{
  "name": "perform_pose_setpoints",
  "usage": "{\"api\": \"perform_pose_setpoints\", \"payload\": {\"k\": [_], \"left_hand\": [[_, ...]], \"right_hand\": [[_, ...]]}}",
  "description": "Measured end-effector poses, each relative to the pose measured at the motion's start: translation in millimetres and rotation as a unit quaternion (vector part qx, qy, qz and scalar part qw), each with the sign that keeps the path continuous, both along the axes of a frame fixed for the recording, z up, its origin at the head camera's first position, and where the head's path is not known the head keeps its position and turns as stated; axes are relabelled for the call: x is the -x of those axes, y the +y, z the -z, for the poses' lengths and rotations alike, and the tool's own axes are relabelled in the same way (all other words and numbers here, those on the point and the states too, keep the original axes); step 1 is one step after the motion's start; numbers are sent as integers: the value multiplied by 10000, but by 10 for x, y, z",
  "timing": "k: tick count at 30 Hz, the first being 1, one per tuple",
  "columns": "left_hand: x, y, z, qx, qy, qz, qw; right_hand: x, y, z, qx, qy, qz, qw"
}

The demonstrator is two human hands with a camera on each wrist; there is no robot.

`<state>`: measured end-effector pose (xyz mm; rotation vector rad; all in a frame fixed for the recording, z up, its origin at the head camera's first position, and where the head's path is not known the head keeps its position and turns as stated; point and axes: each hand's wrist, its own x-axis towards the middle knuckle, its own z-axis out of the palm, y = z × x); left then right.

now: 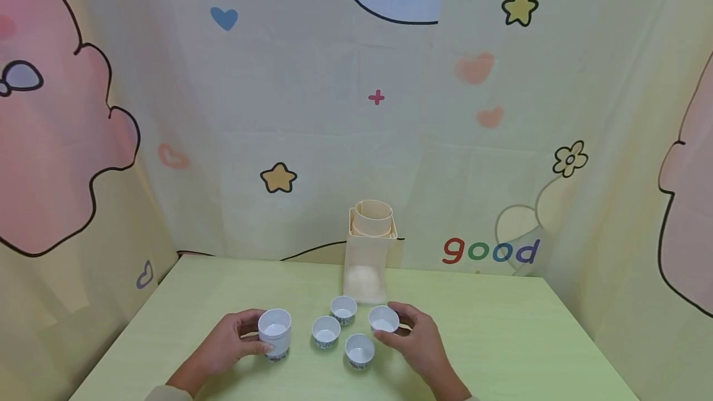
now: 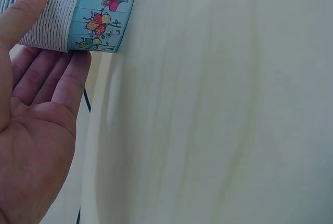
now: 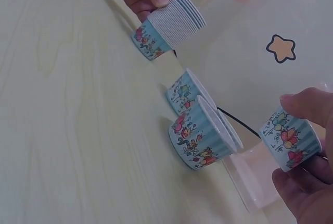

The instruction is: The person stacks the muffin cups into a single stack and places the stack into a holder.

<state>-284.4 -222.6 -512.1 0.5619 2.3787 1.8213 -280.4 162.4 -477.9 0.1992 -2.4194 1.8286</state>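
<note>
Two hands work: my left hand grips the nested paper-cup stack; my right hand, beside that stack, pinches one cup, which I judge light and crushable, best held by its sides.

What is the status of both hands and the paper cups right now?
Left hand grips cup stack. Right hand pinches single cup. Three loose cups between them; nothing blocking.

The worktop lies bare toward its right edge and toward its left edge, giving a hand room on both sides. Near the front edge's middle, three loose paper cups stand close together between the left hand with its cup stack and the right hand. A tall dispenser blocks the back edge's middle.
</note>
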Motion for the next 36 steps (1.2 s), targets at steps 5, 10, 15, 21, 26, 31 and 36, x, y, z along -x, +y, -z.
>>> {"api": "perform_pose_setpoints", "payload": {"k": [5,10,15,21,26,31,36], "left_hand": [[14,-4,16,45,9,-12,10000],[19,-3,25,-12,-7,-12,10000],[22,-9,34,-58,-2,41,10000],[22,-13,43,-99,36,87,9999],[19,-15,38,-107,35,88,9999],[21,-13,30,-63,11,29,10000],[21,-11,35,-42,10,-22,10000]], "right_hand": [[-34,-46,-43,125,-1,-74,9999],[-65,-97,-85,136,-10,-169,9998],[-93,-149,-108,218,-56,-286,9993],[-112,-211,-118,530,-52,-493,9974],[-134,-274,-137,760,-4,-643,9950],[-150,-337,-152,918,13,-757,9929],[-162,-405,-152,1127,-16,-873,9898]]}}
